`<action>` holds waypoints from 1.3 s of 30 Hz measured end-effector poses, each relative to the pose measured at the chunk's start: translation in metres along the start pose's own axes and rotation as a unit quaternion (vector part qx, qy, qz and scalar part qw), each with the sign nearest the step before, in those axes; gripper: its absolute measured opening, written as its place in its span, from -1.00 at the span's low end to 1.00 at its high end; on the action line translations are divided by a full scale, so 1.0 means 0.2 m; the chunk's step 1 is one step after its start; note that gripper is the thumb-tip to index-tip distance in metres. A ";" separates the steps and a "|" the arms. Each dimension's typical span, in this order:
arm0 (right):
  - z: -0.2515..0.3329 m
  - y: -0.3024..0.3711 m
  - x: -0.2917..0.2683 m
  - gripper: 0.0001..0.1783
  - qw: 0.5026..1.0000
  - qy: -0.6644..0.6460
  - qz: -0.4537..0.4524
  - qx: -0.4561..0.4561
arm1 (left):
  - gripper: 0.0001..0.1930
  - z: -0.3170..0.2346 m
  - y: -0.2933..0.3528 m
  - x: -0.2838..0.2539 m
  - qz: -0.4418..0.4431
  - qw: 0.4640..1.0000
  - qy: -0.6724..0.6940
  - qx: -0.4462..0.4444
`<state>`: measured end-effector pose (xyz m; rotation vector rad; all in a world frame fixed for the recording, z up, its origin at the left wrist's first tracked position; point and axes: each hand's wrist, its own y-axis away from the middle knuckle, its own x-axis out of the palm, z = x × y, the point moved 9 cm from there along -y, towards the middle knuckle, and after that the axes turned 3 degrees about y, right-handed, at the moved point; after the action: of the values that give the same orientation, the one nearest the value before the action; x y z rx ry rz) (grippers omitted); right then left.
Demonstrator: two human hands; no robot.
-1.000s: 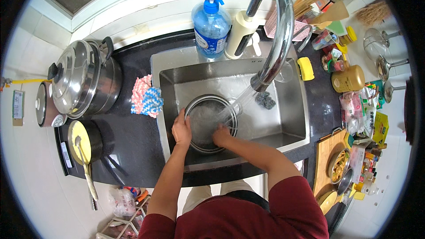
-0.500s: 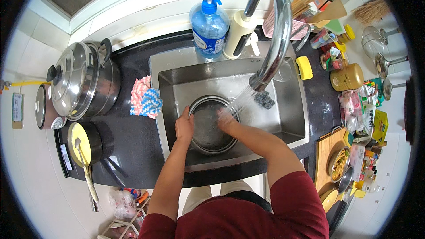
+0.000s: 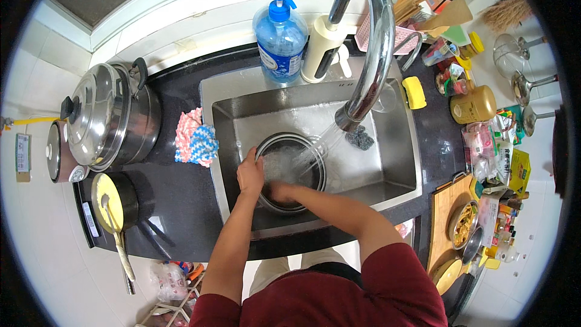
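You are, by the look of it, partway through the work at the pot: it stands in the left part of the sink, the tap is on, and the water falls slantwise into the pot over its far right side. Your right hand is down inside, over the near part; it is blurred, so I cannot tell whether its fingers are spread or closed, or whether they hold anything. Your left hand is closed on the pot's left rim, fingers pointing away from you along the edge. The pot is neither lifted out nor drained, as far as can be seen, and how much is left to do inside it cannot be read through the spray and your wrist. The scourer lies apart on the sink floor, right of the pot, and the sponge sits on the counter beyond the sink's right edge, both out of your hands. The pot itself is round and sits open side up, with a bright, ringed metal rim and a darker, greyish interior that looks wet and hazy; no clear residue shows.
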<state>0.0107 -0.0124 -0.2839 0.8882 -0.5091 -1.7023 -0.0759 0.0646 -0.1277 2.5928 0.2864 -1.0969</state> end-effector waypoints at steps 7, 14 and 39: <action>-0.36 0.05 -0.54 -0.67 0.327 -0.884 -0.333 -0.037 | -0.63 -0.01 0.06 -0.12 -0.092 0.990 0.086 0.057; -0.08 0.07 -0.49 -0.64 0.500 -0.824 -0.265 -0.019 | -0.62 -0.10 0.13 -0.06 -0.061 0.991 0.105 0.054; -0.08 0.81 -0.67 -0.75 0.874 0.207 -0.433 0.078 | -0.77 -0.84 0.42 -0.25 -0.048 0.839 -0.207 0.501</action>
<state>0.1405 0.0649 -0.1376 1.7255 0.0891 -2.1731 0.0262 0.0441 0.0359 3.0160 -0.3889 -2.2689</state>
